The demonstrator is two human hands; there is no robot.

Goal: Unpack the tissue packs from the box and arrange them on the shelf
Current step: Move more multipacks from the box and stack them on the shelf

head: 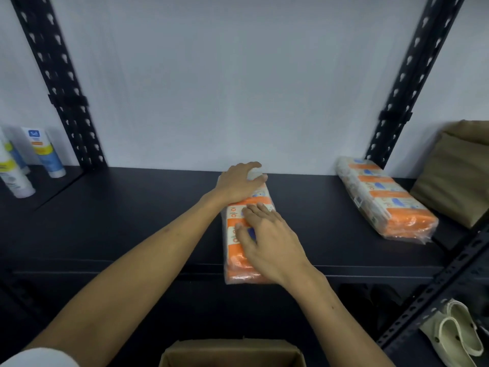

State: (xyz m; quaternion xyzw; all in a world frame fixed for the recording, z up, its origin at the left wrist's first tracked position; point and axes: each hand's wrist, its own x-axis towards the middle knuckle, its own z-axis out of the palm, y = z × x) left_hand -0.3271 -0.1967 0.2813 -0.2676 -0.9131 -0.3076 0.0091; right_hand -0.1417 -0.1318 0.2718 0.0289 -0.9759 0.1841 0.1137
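Open box (pixel 232 353) below. On the shelf (pixel 119 229), left hand (pixel 239 182) curled over tissue pack (pixel 238 250) far end, right hand (pixel 267 242) flat on top, likely squaring it beside second pack (pixel 383 197).

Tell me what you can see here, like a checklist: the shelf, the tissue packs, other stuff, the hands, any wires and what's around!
Surface: black shelf, dark and flat.
Job's things: one tissue pack lies mid-shelf, its near end over the front edge; a second tissue pack lies further right; open cardboard box below, contents not visible.
Clutter: tubes stand at far left; olive cushion at far right; pale shoes on a lower level.
Hands: left hand grips the pack's far end; right hand rests flat on top.
Cables: nothing seen.
Surroundings: white wall behind, black perforated uprights.
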